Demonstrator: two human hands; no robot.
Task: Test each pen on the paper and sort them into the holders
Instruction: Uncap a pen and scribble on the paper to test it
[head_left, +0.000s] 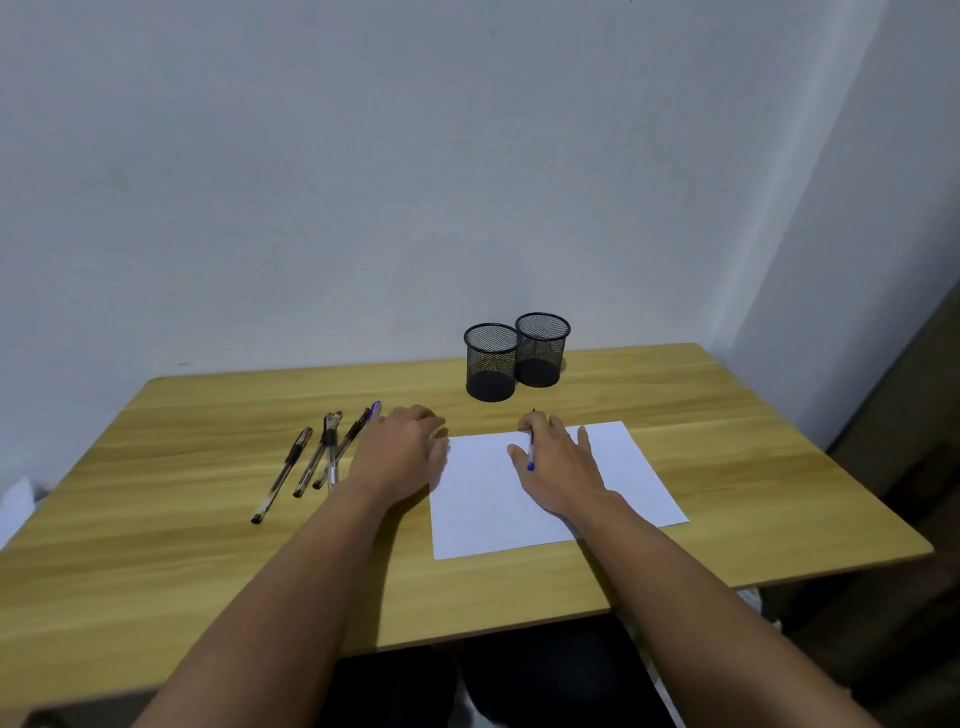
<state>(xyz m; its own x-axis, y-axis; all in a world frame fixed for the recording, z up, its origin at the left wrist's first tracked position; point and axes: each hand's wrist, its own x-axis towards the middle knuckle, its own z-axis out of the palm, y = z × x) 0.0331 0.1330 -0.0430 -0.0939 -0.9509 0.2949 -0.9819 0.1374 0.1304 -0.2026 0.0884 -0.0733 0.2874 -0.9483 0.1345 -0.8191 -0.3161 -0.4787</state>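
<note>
1. Table (727, 415): a light wood-grain top, set against a pale wall (363, 156), with rounded far corners.

2. Paper (488, 509): one white sheet, laid flat on the table right of centre, slightly rotated. No marks can be made out on it.

3. Holders: two black mesh cylinders, upright at the far edge of the table beyond the paper. The left holder (491, 364) and the right holder (541, 351) are placed side by side, touching or nearly so. Nothing can be seen standing in either.

4. Loose pens (311, 462): a group of clear-barrelled pens with dark grips, laid on the table left of the paper. One (283, 473) lies apart at the far left; the others overlap in a fan. A pen with a blue end (375, 408) is seen at the far right of the group, just beyond the left hand.

5. Left hand (402, 452): rested palm-down on the table at the paper's left edge, fingers relaxed and slightly bent, nothing gripped. The nearest loose pens are partly hidden under it.

6. Right hand (558, 467): held over the upper middle of the paper, its fingers closed round a slim blue-capped pen (530, 449). The blue end is pointed toward the person; the far tip is seen past the knuckles. Whether the tip touches the paper cannot be told.
</note>
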